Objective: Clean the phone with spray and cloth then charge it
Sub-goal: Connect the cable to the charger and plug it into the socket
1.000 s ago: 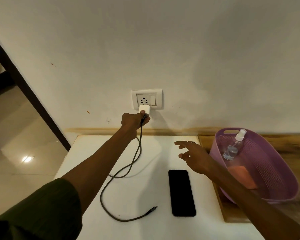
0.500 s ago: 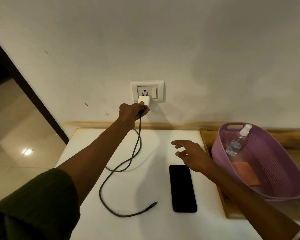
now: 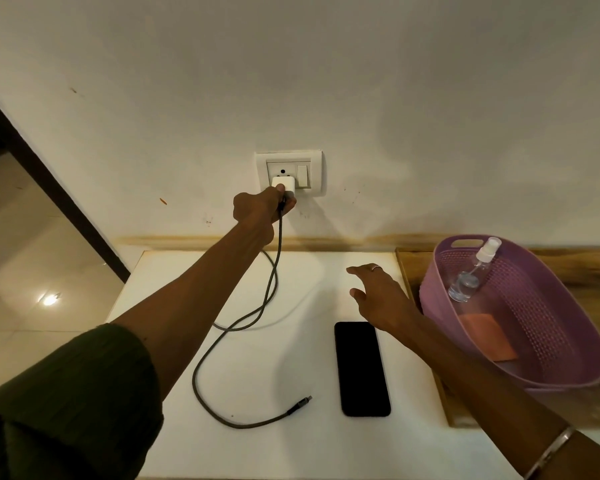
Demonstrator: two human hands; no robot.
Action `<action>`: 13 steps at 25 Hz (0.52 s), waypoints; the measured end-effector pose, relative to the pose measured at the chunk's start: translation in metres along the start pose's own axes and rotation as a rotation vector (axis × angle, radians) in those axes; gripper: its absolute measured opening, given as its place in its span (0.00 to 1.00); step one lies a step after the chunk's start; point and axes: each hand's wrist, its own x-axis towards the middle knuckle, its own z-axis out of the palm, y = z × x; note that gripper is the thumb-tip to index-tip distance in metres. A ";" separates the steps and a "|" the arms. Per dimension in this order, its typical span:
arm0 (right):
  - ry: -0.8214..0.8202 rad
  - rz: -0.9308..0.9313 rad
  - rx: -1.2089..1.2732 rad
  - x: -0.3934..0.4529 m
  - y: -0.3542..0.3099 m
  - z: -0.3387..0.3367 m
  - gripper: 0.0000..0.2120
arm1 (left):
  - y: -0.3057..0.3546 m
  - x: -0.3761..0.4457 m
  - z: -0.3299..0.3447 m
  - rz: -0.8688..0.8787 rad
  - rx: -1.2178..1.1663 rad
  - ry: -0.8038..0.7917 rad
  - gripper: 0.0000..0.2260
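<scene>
A black phone (image 3: 362, 368) lies screen-up on the white table (image 3: 257, 445). My left hand (image 3: 260, 207) is shut on a white charger plug (image 3: 284, 186), which sits against the lower holes of the wall socket (image 3: 289, 174). Its grey cable (image 3: 229, 337) loops down over the table, and the free connector (image 3: 302, 403) lies left of the phone. My right hand (image 3: 378, 294) hovers open just beyond the phone's top edge, holding nothing. A clear spray bottle (image 3: 471, 271) and an orange cloth (image 3: 489, 336) rest inside the purple basket (image 3: 568, 344).
The basket stands on a wooden surface (image 3: 596, 299) to the right of the table. A dark door frame (image 3: 49, 181) and tiled floor (image 3: 32, 271) lie to the left. The wall stands directly behind the table.
My left hand has lifted the plug from below the socket plate up onto the socket's lower holes. My right hand stays open near the phone. The view has tilted upward slightly.
</scene>
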 end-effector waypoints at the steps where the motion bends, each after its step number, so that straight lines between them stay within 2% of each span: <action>1: 0.000 0.002 -0.004 0.000 0.001 0.002 0.23 | 0.000 0.000 0.000 -0.003 0.000 0.006 0.02; 6: -0.012 0.000 0.010 0.005 -0.001 0.013 0.23 | 0.005 0.007 0.006 -0.017 0.003 0.010 0.11; 10: -0.002 -0.001 0.024 0.008 -0.005 0.021 0.24 | 0.002 0.011 0.005 0.012 0.036 0.012 0.06; 13: 0.005 0.023 0.008 0.000 -0.005 0.025 0.26 | 0.008 0.008 -0.002 -0.030 -0.037 -0.074 0.08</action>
